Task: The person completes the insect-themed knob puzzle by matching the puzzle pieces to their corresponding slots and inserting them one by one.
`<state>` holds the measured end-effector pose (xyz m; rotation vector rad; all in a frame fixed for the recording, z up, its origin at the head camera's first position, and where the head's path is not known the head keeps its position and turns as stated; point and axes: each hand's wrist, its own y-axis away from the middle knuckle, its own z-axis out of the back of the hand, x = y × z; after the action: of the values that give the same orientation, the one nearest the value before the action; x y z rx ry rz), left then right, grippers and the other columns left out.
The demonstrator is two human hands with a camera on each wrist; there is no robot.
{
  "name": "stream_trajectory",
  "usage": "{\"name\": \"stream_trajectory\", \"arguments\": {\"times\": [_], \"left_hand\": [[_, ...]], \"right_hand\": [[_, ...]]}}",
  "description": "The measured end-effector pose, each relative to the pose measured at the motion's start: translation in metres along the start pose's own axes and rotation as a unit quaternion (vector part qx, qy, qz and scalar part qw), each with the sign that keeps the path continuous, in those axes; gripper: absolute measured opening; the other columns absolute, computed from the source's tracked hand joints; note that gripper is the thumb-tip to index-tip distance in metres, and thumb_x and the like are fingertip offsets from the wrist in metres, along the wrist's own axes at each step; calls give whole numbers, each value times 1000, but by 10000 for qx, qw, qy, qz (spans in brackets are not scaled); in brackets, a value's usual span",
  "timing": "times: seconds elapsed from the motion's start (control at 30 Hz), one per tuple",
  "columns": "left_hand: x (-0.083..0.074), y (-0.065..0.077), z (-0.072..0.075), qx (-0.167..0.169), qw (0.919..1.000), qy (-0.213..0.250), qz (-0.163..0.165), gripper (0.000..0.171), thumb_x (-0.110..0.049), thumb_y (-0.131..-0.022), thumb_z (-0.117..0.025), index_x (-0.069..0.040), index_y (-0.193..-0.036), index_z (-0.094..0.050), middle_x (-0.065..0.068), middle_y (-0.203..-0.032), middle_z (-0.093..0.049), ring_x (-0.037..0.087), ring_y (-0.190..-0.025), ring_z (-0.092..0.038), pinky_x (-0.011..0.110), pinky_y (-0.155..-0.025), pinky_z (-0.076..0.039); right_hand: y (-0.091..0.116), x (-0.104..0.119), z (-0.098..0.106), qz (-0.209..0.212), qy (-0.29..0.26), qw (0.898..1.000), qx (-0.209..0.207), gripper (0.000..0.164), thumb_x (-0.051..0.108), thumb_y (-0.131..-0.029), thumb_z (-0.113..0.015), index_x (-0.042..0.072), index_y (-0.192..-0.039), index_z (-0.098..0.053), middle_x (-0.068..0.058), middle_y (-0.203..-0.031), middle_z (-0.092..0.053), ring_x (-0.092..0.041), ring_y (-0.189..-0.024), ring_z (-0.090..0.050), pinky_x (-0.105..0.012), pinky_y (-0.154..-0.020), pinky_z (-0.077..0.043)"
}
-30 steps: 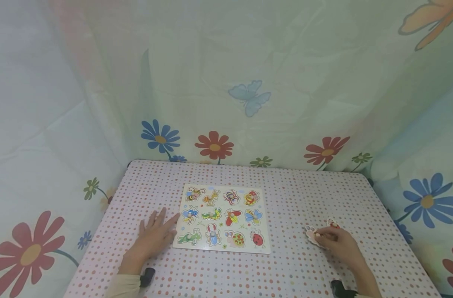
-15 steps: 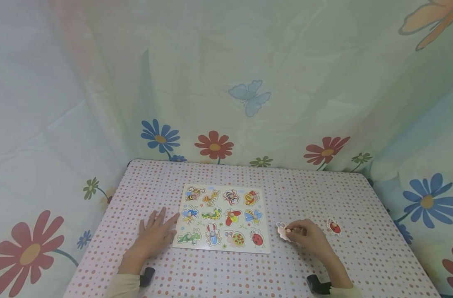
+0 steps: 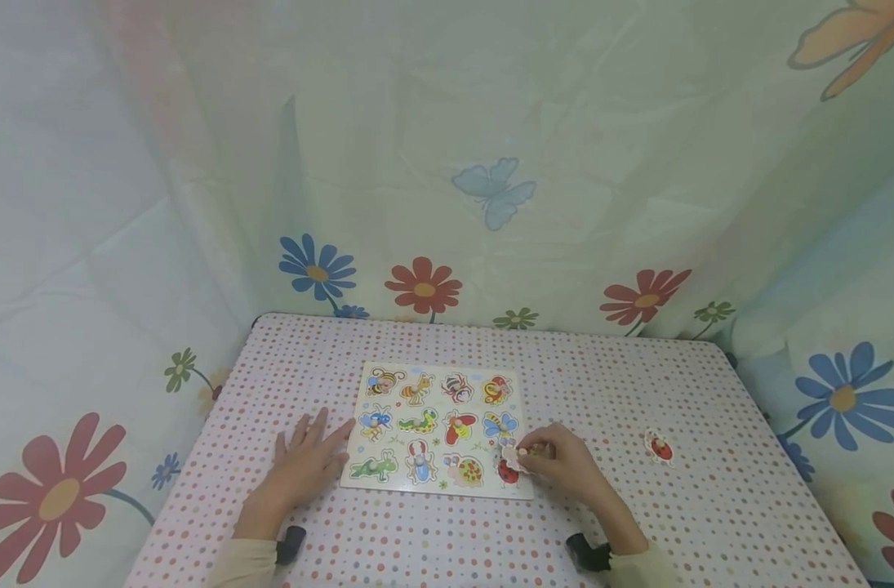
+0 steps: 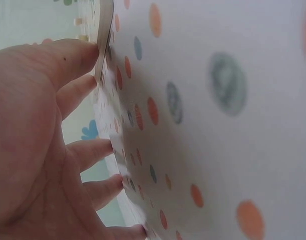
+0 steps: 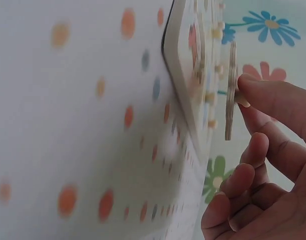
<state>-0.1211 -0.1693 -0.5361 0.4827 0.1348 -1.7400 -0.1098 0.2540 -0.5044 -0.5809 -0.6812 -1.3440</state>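
A wooden knob puzzle board (image 3: 523,490) printed with insects lies flat on the table. My left hand (image 3: 307,465) rests palm down with spread fingers, its fingertips at the board's left edge; the left wrist view shows thumb and a finger (image 4: 77,95) touching that edge. Between thumb and fingertips my right hand (image 3: 567,465) pinches a pale-edged puzzle piece (image 3: 510,456) by its small knob. That piece hangs over the board's lower right, partly covering the ladybug picture (image 3: 507,474). Seen edge-on, the puzzle piece (image 5: 230,95) is apart from the board surface.
A ladybug puzzle piece (image 3: 660,447) lies on the right part of the table. The dotted tablecloth (image 3: 417,539) covers the whole top. Behind stands a fabric backdrop (image 3: 380,163) with flowers and butterflies. Several pieces with wooden knobs sit in the board.
My right hand has carried the pinched puzzle piece leftward from the table's right side to over the board, leaving the ladybug piece uncovered. The left hand has stayed in place.
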Motion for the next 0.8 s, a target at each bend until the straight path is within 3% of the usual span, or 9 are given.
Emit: {"name": "stream_trajectory", "arguments": {"times": [0.2, 0.47, 0.8], "left_hand": [[1, -1, 0, -59, 10000, -19, -36, 54, -36, -105, -49, -30, -157, -36, 20, -165, -11, 49, -148, -4, 76, -109, 2], [1, -1, -1, -58, 10000, 38, -16, 54, -35, -104, -50, -30, -157, -36, 20, -165, -12, 50, -148, -4, 76, -109, 3], [1, -3, -2, -19, 9999, 82, 63, 54, -35, -104, -49, -30, -157, -36, 18, -165, -9, 48, -148, -1, 73, -110, 6]], "right_hand": [[-7, 15, -21, 19, 19, 9998, 221, 11, 13, -81, -83, 19, -88, -76, 1, -82, -52, -14, -66, -46, -25, -56, -43], [-12, 27, -45, 730, 146, 9963, 424, 10, 10, -82, -81, 18, -85, -76, 2, -78, -53, -16, -71, -46, -25, -59, -42], [-14, 40, -60, 630, 309, 9960, 555, 10, 11, -81, -81, 19, -84, -75, 3, -82, -55, -16, -77, -47, -28, -64, -42]]}}
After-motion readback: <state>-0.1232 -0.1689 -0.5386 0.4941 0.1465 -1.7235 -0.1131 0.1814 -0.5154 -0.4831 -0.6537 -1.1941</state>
